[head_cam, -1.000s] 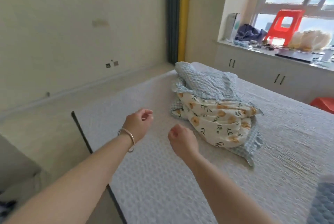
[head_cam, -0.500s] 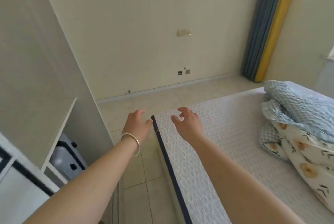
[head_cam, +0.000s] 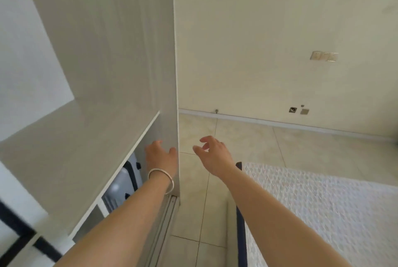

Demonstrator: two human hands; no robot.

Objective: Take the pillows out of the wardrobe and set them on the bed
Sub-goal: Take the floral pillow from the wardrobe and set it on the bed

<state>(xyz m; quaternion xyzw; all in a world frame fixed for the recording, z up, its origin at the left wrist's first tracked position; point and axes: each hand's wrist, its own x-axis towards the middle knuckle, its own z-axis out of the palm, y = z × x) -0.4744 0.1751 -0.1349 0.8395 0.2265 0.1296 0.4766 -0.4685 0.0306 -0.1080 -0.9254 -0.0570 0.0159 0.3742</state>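
Our left hand (head_cam: 160, 156) and right hand (head_cam: 215, 154) reach toward the wardrobe (head_cam: 120, 55), fingers wide, holding nothing. No pillows show; they are probably soft and light, so we hug the middle.

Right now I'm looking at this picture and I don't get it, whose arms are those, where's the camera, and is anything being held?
There is no machine here. A person wears a wide-angle camera on the head, so you look forward and down along their own two bare arms.

The left hand, with a silver bangle on its wrist, reaches toward the open white wardrobe. The right hand hangs open over the tiled floor. Neither hand holds anything.

Under the wardrobe's shelf sits a pale suitcase with dark trim. No pillow shows in this view. At lower right is a corner of the bed, covered in white textured fabric, with nothing lying on the part that is visible.
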